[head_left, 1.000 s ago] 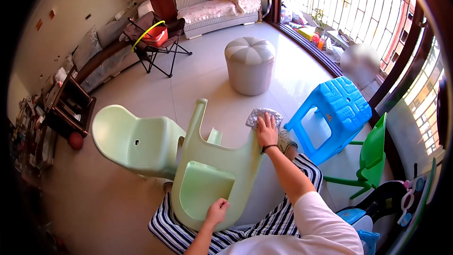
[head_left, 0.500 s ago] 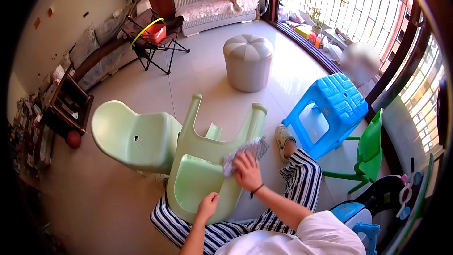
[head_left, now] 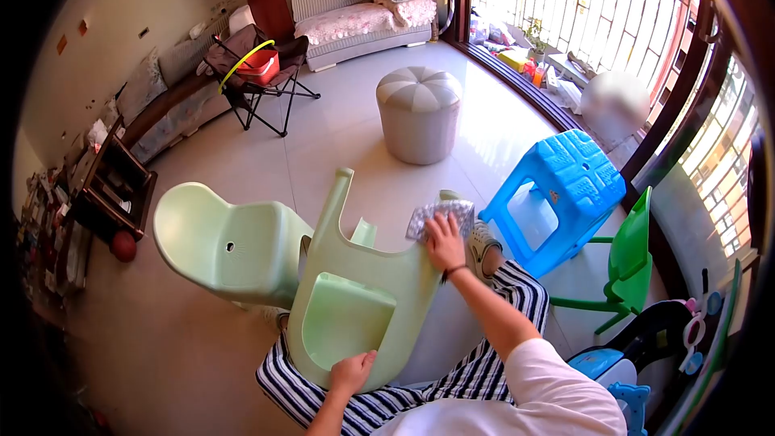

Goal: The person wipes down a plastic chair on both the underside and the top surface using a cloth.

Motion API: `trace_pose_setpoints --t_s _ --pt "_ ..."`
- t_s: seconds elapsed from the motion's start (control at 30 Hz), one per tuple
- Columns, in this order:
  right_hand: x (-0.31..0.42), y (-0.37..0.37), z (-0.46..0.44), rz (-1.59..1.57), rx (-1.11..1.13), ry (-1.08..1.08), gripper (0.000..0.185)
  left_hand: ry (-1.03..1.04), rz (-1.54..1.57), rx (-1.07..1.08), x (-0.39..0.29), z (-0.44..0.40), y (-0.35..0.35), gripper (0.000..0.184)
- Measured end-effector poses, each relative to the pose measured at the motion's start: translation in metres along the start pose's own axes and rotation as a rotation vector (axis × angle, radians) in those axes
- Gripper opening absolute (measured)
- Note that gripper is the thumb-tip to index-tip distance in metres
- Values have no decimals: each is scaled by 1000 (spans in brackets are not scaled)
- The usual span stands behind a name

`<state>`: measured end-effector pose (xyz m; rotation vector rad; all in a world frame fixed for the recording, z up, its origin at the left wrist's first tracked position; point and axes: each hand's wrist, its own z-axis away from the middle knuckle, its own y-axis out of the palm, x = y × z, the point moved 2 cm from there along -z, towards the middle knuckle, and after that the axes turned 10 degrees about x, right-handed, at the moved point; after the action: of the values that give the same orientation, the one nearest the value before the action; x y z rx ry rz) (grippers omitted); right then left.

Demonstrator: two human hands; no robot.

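A light green plastic chair [head_left: 367,262] lies tipped across my lap, its legs pointing away from me and a hollow recess facing up. My left hand [head_left: 352,371] grips the near rim of that recess, fingers curled over it. Far along the right leg, my right hand [head_left: 443,241] presses a crumpled grey patterned cloth [head_left: 462,211] against the plastic. The cloth hides much of the leg's end. A second light green chair [head_left: 234,246], with a rounded back, stands just left of the first one, partly behind it.
To the right stand a blue plastic stool [head_left: 557,194] and a green chair [head_left: 631,262]. A round beige pouf [head_left: 420,117] sits ahead. Farther off are a folding chair [head_left: 266,73] with a red basket [head_left: 260,69] and a sofa [head_left: 359,20]. A red ball [head_left: 122,246] lies left.
My right hand has slid the cloth forward and right along the chair's leg toward its end. My left hand, still on the rim, sits slightly lower in view with the chair.
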<state>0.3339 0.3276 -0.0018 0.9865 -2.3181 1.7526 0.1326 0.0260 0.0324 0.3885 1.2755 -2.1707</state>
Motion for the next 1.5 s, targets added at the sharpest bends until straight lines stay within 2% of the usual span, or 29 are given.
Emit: trace_pose_setpoints --t_s 0.07,0.13,0.23,0.27,0.37,0.47,0.7,0.8,0.93,1.03,1.1,1.13,1.2,1.33,1.43,1.5 --pt "26 -4 43 -43 -68 -143 45 -26 1 -78 -1 1 0 56" --pt "57 -8 92 -102 -22 -195 47 -29 9 -130 2 -2 1 57" --pt "110 -25 158 -235 192 -205 47 -11 7 -222 3 -2 -6 58" --pt "124 -34 171 -248 274 -200 47 14 0 -267 2 -2 -13 58" --pt "140 -50 168 -280 270 -262 47 75 -70 -376 -26 12 -53 57" --pt "131 -70 112 -296 160 -308 44 121 -116 -401 -44 23 -96 58" --pt "-5 -9 -5 -305 -109 14 33 91 -54 -366 -41 32 -131 60" --pt "-18 -14 -20 -237 -123 108 30 85 -38 -340 -34 33 -130 61" --pt "25 -10 0 -316 -54 91 34 69 74 -326 -37 31 -136 57" --pt "95 -36 50 -486 -111 -28 38 91 131 -308 -52 31 -153 50" --pt "138 -54 87 -567 -64 -146 39 171 151 -306 -58 28 -162 38" --pt "154 -65 101 -541 21 -220 40 170 148 -301 -63 27 -167 38" --pt "168 -80 112 -523 28 -318 41 179 83 -229 -78 28 -178 35" --pt "122 -77 70 -569 -66 -193 41 254 -38 -231 -108 41 -201 32" --pt "41 -36 28 -607 -177 43 31 263 -115 -146 -119 43 -214 29" --pt "-17 1 9 -550 -156 215 34 246 -173 -85 -127 40 -217 28"
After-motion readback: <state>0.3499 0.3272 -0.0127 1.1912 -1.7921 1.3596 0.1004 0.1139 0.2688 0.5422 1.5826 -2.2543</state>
